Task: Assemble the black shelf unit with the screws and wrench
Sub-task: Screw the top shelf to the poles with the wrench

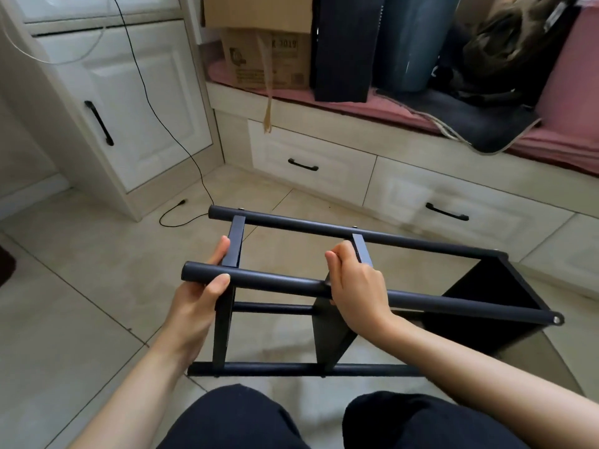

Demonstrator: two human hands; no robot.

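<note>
Head view: your left hand [201, 288] wraps the near tube [275, 281] by its free end, thumb over the top. Your right hand [353, 283] curls its grip round the same tube where the middle panel [334, 332] meets it. The shelf unit [486, 286] lies on its side on the floor [81, 286], right under both grips. Four tubes and three panels look joined, so assembly seems nearly done. No wrench or loose screws show; tightness you can't judge.

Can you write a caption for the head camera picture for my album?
Both hands, left and right, grip the black shelf unit lying sideways on the tiled floor.
</note>
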